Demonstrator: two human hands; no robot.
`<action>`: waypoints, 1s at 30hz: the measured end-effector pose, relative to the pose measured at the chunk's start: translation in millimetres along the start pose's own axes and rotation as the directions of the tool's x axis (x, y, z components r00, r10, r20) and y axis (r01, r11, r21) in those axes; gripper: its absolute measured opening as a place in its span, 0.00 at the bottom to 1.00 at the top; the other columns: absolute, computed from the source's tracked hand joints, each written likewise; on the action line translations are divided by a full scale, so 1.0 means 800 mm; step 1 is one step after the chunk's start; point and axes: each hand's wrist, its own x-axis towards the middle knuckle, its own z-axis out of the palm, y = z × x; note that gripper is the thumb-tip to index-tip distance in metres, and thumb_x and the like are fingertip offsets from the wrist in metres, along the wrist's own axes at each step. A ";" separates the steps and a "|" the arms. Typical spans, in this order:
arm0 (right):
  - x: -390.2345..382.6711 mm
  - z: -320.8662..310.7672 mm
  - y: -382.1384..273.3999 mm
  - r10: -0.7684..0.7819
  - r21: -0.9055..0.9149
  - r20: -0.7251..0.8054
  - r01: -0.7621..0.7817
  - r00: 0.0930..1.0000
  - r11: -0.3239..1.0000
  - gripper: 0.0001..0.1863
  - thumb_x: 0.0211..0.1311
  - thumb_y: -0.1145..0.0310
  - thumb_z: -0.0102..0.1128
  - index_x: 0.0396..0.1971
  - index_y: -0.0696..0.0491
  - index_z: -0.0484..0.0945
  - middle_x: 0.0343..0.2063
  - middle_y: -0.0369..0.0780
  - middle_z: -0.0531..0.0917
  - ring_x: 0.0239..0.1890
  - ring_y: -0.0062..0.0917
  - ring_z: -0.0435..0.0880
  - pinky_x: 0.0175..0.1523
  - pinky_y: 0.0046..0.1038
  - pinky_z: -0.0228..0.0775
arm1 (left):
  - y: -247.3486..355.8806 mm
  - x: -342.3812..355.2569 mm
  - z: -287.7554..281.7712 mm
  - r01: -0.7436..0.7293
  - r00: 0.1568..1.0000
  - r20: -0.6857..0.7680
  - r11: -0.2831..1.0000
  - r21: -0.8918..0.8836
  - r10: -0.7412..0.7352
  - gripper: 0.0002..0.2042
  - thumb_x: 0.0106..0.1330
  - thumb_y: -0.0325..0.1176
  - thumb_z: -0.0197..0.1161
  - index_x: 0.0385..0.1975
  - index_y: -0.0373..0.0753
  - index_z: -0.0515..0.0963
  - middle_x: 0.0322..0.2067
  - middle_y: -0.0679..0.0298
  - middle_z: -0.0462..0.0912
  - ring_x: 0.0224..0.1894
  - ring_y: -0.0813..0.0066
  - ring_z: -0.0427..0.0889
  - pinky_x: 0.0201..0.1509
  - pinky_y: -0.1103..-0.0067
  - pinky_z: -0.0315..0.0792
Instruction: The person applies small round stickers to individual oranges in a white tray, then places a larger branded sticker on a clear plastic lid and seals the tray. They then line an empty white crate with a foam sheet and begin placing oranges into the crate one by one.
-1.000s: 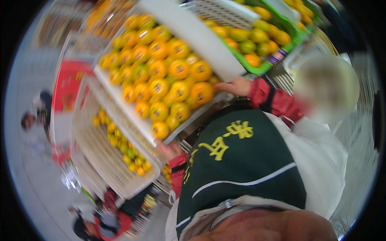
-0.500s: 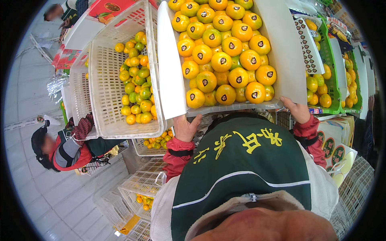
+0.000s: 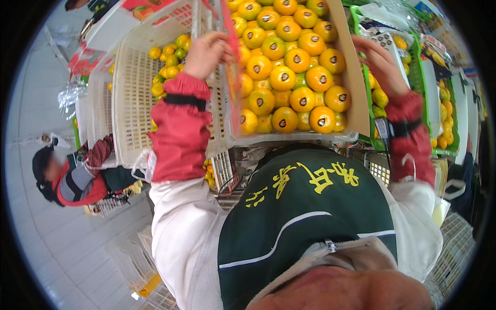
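A cardboard box [image 3: 355,90] full of orange and greenish citrus fruit [image 3: 289,77] rests on a white plastic crate in front of my chest. My left hand [image 3: 206,51] grips the box's left wall at its red edge, fingers curled over it. My right hand [image 3: 380,64] lies against the box's right cardboard wall, fingers spread along it. Both forearms wear red sleeve covers over white sleeves. A green apron with yellow characters [image 3: 305,206] covers my front.
A white slatted crate [image 3: 134,103] holding a few small citrus fruits stands to the left. Green crates of fruit [image 3: 429,103] line the right. Another person in a dark cap [image 3: 62,175] crouches at the left on the pale tiled floor. Wire baskets sit low right.
My hands have moved from under the box's near edge up to its two side walls. The view has shifted closer, and the box now sits lower against my chest.
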 end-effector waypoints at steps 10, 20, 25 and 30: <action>0.140 0.062 0.109 -0.291 -0.991 0.051 0.084 0.955 0.104 0.37 0.56 0.43 0.58 0.64 0.42 0.63 0.65 0.39 0.63 0.68 0.40 0.57 0.64 0.56 0.49 | -0.029 0.134 0.139 -0.175 0.909 -0.071 0.530 0.830 0.411 0.46 0.53 0.71 0.55 0.70 0.55 0.53 0.71 0.51 0.45 0.71 0.38 0.40 0.66 0.38 0.38; 0.132 0.072 0.103 -0.173 -0.999 -0.006 0.001 0.985 0.037 0.36 0.61 0.42 0.51 0.66 0.44 0.61 0.68 0.38 0.59 0.70 0.40 0.54 0.65 0.57 0.49 | -0.007 0.140 0.156 -0.149 0.970 0.008 0.567 0.810 0.243 0.55 0.50 0.74 0.55 0.72 0.47 0.40 0.72 0.50 0.37 0.72 0.38 0.34 0.66 0.38 0.32; 0.129 0.081 0.099 -0.167 -0.995 -0.056 -0.041 0.984 0.094 0.34 0.61 0.43 0.50 0.64 0.45 0.63 0.68 0.39 0.60 0.70 0.40 0.55 0.65 0.61 0.47 | 0.012 0.124 0.184 -0.285 0.952 0.149 0.589 0.756 0.269 0.57 0.47 0.75 0.57 0.72 0.52 0.38 0.73 0.52 0.36 0.72 0.37 0.34 0.63 0.35 0.34; 0.105 0.113 0.118 -0.225 -0.974 -0.220 -0.201 0.949 0.108 0.33 0.59 0.46 0.52 0.62 0.46 0.66 0.65 0.41 0.64 0.68 0.38 0.59 0.64 0.61 0.48 | 0.013 0.100 0.205 -0.325 0.934 0.197 0.480 0.815 0.298 0.58 0.44 0.73 0.62 0.72 0.52 0.41 0.72 0.52 0.38 0.72 0.38 0.34 0.61 0.32 0.38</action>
